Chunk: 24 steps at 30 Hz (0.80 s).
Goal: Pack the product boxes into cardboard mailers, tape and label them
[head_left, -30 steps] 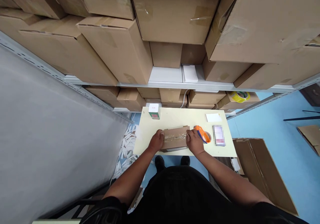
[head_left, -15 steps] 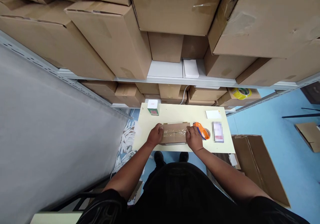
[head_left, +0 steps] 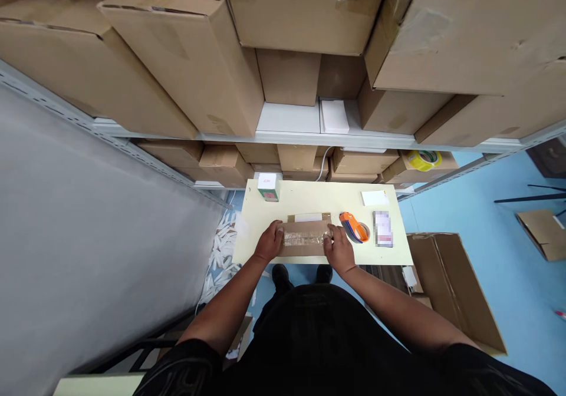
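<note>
Left hand (head_left: 269, 243) and right hand (head_left: 340, 251) grip opposite ends of a taped cardboard box (head_left: 304, 240), fingers (head_left: 335, 233) partly curled around it, near the front edge of the surface (head_left: 318, 198). An orange tape dispenser (head_left: 352, 227) lies just beside the right hand; a small carton (head_left: 268, 187) stands by the far left corner.

Packing room — cartons (head_left: 186, 66) on shelves (head_left: 287, 119), tape dispenser (head_left: 352, 225)

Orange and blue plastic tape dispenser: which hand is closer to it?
Right. The right hand is close beside the dispenser; the left hand is farther, across the taped brown cardboard box.
</note>
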Available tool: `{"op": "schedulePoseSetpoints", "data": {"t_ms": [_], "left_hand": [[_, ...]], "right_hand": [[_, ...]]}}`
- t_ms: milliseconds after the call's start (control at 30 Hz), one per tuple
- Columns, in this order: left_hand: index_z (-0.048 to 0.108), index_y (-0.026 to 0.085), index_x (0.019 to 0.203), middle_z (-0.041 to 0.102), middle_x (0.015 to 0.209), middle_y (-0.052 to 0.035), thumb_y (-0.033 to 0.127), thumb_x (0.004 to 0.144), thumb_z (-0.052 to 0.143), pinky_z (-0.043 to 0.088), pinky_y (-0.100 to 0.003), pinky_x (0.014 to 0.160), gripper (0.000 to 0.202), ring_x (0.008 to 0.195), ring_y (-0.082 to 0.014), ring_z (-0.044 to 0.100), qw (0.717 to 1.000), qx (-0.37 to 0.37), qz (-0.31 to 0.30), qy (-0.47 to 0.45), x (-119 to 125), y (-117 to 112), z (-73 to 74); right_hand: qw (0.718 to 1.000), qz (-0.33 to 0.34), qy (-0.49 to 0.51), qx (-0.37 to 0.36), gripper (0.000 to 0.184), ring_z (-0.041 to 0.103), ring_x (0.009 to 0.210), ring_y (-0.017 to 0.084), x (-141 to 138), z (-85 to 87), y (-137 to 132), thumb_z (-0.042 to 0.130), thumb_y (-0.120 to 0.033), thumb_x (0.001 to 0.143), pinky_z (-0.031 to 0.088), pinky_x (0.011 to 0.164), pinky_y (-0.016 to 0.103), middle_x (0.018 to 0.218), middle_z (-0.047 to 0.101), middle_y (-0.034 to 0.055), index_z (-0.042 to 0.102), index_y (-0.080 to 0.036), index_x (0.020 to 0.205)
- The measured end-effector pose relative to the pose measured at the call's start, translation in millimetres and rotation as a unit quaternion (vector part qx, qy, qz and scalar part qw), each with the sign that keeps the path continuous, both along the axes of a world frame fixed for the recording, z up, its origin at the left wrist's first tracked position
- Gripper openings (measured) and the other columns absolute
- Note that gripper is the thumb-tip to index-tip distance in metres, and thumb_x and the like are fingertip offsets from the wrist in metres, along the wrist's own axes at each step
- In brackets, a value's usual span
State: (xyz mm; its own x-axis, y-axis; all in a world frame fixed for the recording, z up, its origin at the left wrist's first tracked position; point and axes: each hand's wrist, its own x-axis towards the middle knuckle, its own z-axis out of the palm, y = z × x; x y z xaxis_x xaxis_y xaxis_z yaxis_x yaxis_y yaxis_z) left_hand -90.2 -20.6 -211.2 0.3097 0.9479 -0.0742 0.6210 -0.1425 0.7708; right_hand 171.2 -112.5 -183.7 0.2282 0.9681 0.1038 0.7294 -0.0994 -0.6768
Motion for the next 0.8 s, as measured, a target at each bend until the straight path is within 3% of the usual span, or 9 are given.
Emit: {"op": "schedulePoseSetpoints", "data": {"t_ms": [100, 233, 333, 567, 800], "left_hand": [[0.057, 0.020, 0.129, 0.070, 0.126, -0.0123, 0.041, 0.104, 0.037, 0.051, -0.043, 0.104, 0.038, 0.116, -0.0277, 0.067, 1.000, 0.003, 0.011, -0.003, -2, -4, 1.9], [0.055, 0.020, 0.132, 0.068, 0.130, -0.0125, 0.042, 0.104, 0.036, 0.050, -0.044, 0.106, 0.040, 0.119, -0.0276, 0.066, 1.000, 0.005, -0.001, 0.002, 1, -9, 4.9], [0.055, 0.020, 0.132, 0.068, 0.129, -0.0129, 0.042, 0.104, 0.035, 0.050, -0.044, 0.106, 0.041, 0.119, -0.0275, 0.066, 1.000, -0.001, -0.005, 0.004, 3, -10, 7.1], [0.057, 0.021, 0.130, 0.069, 0.128, -0.0113, 0.043, 0.104, 0.037, 0.050, -0.043, 0.105, 0.040, 0.117, -0.0266, 0.066, 1.000, 0.002, 0.019, -0.004, 7, -4, 27.6], [0.059, 0.022, 0.129, 0.071, 0.122, -0.0105, 0.045, 0.104, 0.037, 0.052, -0.040, 0.100, 0.040, 0.112, -0.0263, 0.068, 0.999, 0.005, 0.045, 0.003, 16, 0, 43.7]], "right_hand": [[0.985, -0.045, 0.159, -0.046, 0.052, 0.065, 0.095, 0.025, 11, -13.3, -7, 0.053, -0.055, 0.096, 0.055, 0.086, 0.042, 0.128, 0.064, 0.0148, 0.060, -0.020, 0.134], [0.894, -0.162, 0.381, -0.173, 0.066, 0.063, 0.112, 0.028, 25, -45.0, -15, 0.040, -0.074, 0.092, 0.052, 0.089, 0.039, 0.134, 0.065, 0.0119, 0.066, -0.024, 0.126], [0.854, -0.177, 0.428, -0.238, 0.068, 0.065, 0.110, 0.029, 28, -63.6, -15, 0.045, -0.078, 0.086, 0.051, 0.087, 0.040, 0.127, 0.070, 0.0105, 0.068, -0.024, 0.121], [0.854, -0.133, 0.444, -0.234, 0.066, 0.063, 0.116, 0.028, 32, -71.9, -8, 0.050, -0.080, 0.082, 0.050, 0.096, 0.040, 0.123, 0.072, 0.0087, 0.069, -0.024, 0.111], [0.870, -0.104, 0.400, -0.270, 0.063, 0.069, 0.081, 0.021, 42, -67.4, -5, 0.044, -0.077, 0.090, 0.057, 0.065, 0.033, 0.104, 0.075, 0.0063, 0.065, -0.027, 0.122]]}}
